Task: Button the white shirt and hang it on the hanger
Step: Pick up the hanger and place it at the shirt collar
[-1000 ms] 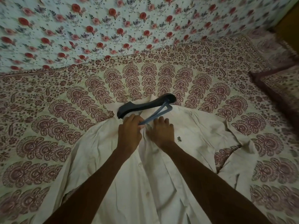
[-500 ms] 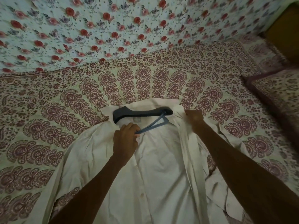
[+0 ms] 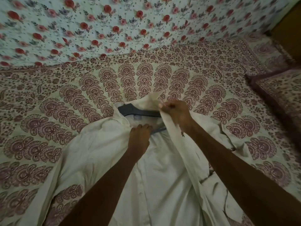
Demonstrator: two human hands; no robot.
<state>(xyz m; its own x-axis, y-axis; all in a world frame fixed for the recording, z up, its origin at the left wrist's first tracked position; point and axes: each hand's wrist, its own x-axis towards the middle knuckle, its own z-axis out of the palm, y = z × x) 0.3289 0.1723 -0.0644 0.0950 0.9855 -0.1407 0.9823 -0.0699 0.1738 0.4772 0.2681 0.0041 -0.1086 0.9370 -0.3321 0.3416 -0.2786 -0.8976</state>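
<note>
Head view, hanger: the dark hanger (image 3: 138, 110) lies in the neck of the white shirt (image 3: 97, 152), which is spread open on the bedspread (image 3: 48, 111).
Left hand (image 3: 139, 141): just below the hanger, fingers curled on its lower bar.
Right hand (image 3: 176, 113): at the hanger's right end, pinching the lifted shirt front.
Doing it well: steady the bar and draw that front over the hanger's right shoulder, seating the collar evenly before buttoning.

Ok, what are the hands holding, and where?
Right hand grips the white shirt by its front edge near the collar, lifted. Left hand seems to hold the hanger by its lower bar, fingers curled; the contact itself is hidden.
</note>
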